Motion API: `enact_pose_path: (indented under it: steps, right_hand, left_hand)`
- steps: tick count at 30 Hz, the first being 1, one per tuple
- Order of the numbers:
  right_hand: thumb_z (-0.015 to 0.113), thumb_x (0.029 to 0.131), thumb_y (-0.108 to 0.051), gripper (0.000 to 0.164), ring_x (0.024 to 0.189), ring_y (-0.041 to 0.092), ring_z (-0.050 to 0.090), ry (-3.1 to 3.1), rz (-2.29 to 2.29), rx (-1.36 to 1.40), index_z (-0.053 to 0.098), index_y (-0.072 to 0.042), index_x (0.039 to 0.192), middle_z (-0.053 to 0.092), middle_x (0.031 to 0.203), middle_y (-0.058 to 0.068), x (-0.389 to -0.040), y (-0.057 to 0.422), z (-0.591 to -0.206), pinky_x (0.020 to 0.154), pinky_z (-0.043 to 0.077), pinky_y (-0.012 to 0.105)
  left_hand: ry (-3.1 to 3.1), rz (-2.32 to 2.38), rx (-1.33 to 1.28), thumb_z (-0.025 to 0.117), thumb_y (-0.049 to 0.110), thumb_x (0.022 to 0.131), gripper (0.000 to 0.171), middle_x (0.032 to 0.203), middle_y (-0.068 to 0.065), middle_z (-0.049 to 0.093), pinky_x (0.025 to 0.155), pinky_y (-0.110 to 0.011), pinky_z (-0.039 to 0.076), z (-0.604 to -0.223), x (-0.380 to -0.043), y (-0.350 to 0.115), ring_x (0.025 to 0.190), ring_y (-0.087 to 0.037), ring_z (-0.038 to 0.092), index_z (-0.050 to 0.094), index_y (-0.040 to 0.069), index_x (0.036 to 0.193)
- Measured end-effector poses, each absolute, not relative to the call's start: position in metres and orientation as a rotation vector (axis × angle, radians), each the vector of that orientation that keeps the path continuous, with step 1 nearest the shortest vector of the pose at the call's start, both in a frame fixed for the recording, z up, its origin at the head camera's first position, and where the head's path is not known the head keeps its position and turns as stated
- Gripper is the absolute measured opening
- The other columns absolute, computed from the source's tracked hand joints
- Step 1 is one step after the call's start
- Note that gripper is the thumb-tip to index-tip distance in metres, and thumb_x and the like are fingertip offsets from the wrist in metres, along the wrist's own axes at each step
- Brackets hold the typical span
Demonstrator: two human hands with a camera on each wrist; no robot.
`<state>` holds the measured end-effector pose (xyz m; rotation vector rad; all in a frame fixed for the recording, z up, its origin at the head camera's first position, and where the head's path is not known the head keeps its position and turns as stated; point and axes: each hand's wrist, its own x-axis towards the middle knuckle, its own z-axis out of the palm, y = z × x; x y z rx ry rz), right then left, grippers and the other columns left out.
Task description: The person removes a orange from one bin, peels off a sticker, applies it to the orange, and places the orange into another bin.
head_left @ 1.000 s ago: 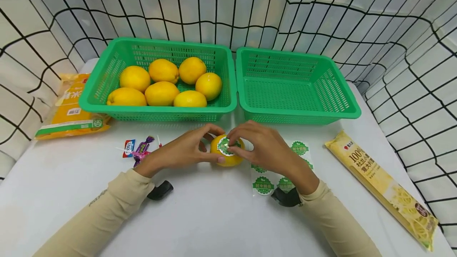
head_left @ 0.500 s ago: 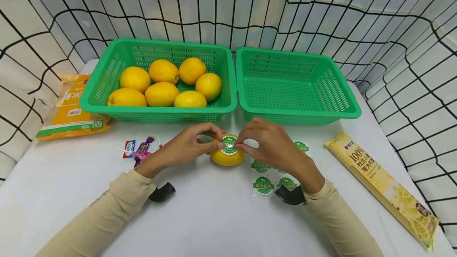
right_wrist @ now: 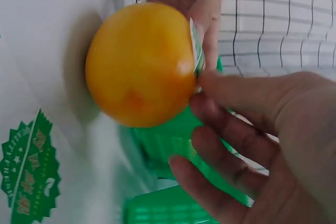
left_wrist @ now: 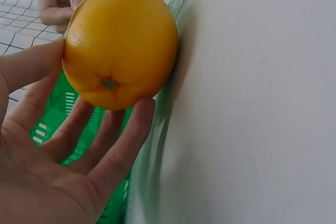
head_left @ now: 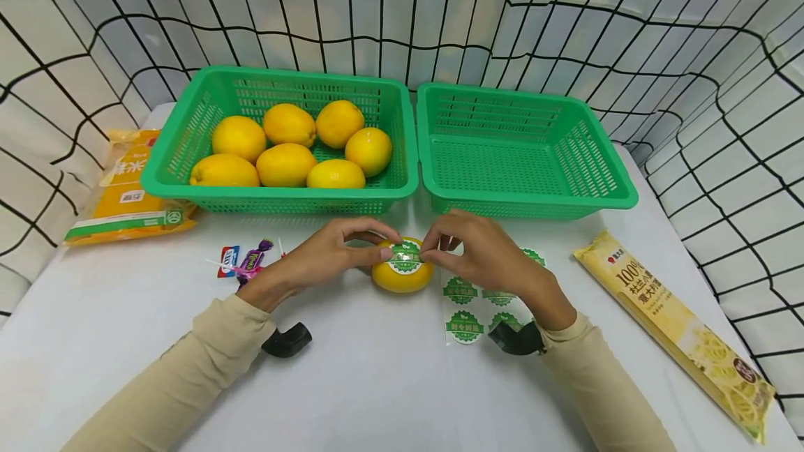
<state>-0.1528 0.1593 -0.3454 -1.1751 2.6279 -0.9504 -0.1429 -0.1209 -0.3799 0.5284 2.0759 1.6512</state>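
Note:
A yellow lemon [head_left: 403,280] lies on the white table between the two hands, a round green-and-white sticker [head_left: 405,257] on its upper face. My left hand [head_left: 329,254] holds the lemon from the left, its thumb at the sticker's left edge. In the left wrist view, the fingers curl along the lemon's [left_wrist: 123,45] side, and the stem end shows. From the right, my right hand [head_left: 480,251] pinches the sticker's right edge between thumb and forefinger. The right wrist view shows that edge of the sticker [right_wrist: 196,46] standing slightly off the peel; the other fingers are loosely bent.
Behind the hands stand a green basket [head_left: 276,194] of several lemons and another green basket [head_left: 527,204]. A sticker sheet [head_left: 465,326] lies under the right forearm. Wrapped candies [head_left: 251,260], an orange bag [head_left: 128,187] and a pasta packet [head_left: 675,333] lie around. Black netting surrounds the table.
The left thumb has moved from the lemon's front up onto the sticker's left edge. My right fingers have shifted from the sticker's middle to its right edge, uncovering the print.

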Motion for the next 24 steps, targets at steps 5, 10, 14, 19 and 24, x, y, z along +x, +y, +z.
enact_pose_path:
  steps: [5,10,14,19,24]
  right_hand:
    - [0.080,0.096,-0.013,0.006,0.087,0.015,0.063,2.389,-1.160,-1.001,0.075,-0.014,0.097,0.069,0.091,-0.006,-0.162,0.166,-0.353,0.079,0.056,0.031]
    - [0.081,0.096,-0.016,0.007,0.085,0.020,0.063,2.320,-1.219,-0.937,0.074,-0.014,0.097,0.068,0.090,-0.001,-0.163,0.165,-0.358,0.073,0.055,0.030]
    - [0.081,0.096,-0.019,0.010,0.083,0.022,0.061,2.309,-1.236,-0.884,0.073,-0.014,0.094,0.067,0.088,0.000,-0.163,0.163,-0.361,0.072,0.053,0.031]
    - [0.080,0.096,-0.018,0.011,0.084,0.025,0.059,2.254,-1.255,-0.772,0.071,-0.011,0.092,0.065,0.088,0.004,-0.164,0.161,-0.359,0.071,0.049,0.030]
    - [0.080,0.096,-0.017,0.014,0.083,0.025,0.058,2.211,-1.273,-0.739,0.067,-0.011,0.095,0.062,0.091,0.005,-0.163,0.161,-0.358,0.068,0.050,0.029]
  left_hand:
    - [2.038,1.675,0.503,0.075,0.022,0.101,0.026,0.139,-0.005,0.065,0.093,-0.042,0.062,-0.381,-0.144,-0.119,0.130,-0.029,0.057,0.076,0.014,0.126]
    - [2.053,1.674,0.489,0.077,0.023,0.099,0.023,0.144,-0.005,0.063,0.095,-0.039,0.060,-0.382,-0.142,-0.119,0.140,-0.029,0.050,0.077,0.013,0.120]
    - [2.038,1.694,0.471,0.077,0.022,0.099,0.022,0.145,-0.006,0.062,0.094,-0.038,0.062,-0.383,-0.142,-0.119,0.142,-0.031,0.050,0.077,0.011,0.118]
    - [2.050,1.694,0.480,0.078,0.023,0.098,0.023,0.146,-0.007,0.061,0.096,-0.039,0.061,-0.382,-0.143,-0.120,0.142,-0.030,0.049,0.078,0.010,0.118]
    - [2.082,1.674,0.493,0.080,0.024,0.098,0.022,0.139,-0.009,0.060,0.096,-0.040,0.060,-0.382,-0.142,-0.120,0.133,-0.030,0.051,0.078,0.011,0.116]
